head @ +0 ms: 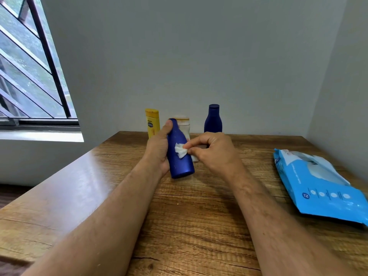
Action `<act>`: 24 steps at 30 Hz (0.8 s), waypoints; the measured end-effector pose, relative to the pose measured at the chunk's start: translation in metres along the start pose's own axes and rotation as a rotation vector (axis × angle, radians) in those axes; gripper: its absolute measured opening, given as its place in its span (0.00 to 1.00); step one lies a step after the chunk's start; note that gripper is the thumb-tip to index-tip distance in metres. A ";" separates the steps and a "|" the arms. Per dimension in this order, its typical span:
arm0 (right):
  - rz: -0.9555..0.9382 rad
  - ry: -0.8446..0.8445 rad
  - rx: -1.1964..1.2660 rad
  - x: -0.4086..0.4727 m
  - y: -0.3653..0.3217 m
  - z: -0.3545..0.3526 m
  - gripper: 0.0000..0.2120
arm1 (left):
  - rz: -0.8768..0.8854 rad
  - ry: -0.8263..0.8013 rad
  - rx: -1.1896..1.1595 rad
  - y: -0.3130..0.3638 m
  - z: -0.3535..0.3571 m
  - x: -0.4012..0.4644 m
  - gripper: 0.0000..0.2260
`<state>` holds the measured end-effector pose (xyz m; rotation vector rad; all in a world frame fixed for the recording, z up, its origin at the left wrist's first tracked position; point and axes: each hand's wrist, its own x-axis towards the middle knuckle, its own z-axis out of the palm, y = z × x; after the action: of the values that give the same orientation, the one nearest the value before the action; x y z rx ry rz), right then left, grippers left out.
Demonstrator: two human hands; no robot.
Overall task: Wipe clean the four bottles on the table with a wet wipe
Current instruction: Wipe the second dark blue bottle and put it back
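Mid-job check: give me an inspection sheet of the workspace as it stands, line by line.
Surface: wooden table, grain finish.
Job's things: blue bottle held tilted off the table; yellow bottle, white bottle and second blue bottle upright by the wall; wet wipe against the held bottle.
Clutter: blue wipes pack at right, flap open.
Hands: left hand grips the held bottle; right hand pinches the wipe.
Cables: nothing seen.
Surroundings: barred window at left, plain wall.
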<state>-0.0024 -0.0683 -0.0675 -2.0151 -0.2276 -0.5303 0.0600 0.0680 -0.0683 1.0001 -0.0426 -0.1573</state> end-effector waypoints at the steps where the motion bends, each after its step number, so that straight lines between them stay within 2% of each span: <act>1: 0.008 -0.045 -0.032 -0.001 -0.001 0.002 0.06 | 0.018 0.048 -0.020 0.003 -0.003 0.002 0.18; 4: 0.013 -0.120 -0.121 -0.001 -0.001 0.002 0.07 | 0.053 0.138 -0.041 0.006 -0.010 0.008 0.21; 6: 0.007 -0.122 -0.155 -0.001 0.000 0.000 0.07 | 0.052 0.132 -0.041 0.005 -0.008 0.006 0.21; 9: -0.012 -0.084 -0.169 -0.001 -0.001 0.003 0.06 | 0.010 0.032 -0.011 0.001 -0.003 0.000 0.22; 14: -0.084 0.140 -0.133 0.002 0.000 0.003 0.06 | -0.032 -0.136 0.036 -0.009 0.009 -0.006 0.15; 17: -0.109 0.182 -0.102 0.003 0.002 0.002 0.09 | -0.052 -0.188 0.044 -0.008 0.008 -0.005 0.10; 21: -0.096 0.149 -0.122 0.000 0.003 0.002 0.06 | -0.066 -0.192 0.035 -0.008 0.007 -0.004 0.09; 24: -0.038 -0.001 -0.161 -0.002 0.003 0.002 0.06 | -0.036 -0.104 -0.025 -0.005 0.004 -0.001 0.09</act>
<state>-0.0024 -0.0675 -0.0715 -2.1704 -0.2298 -0.5876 0.0581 0.0620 -0.0702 0.9678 -0.1173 -0.2423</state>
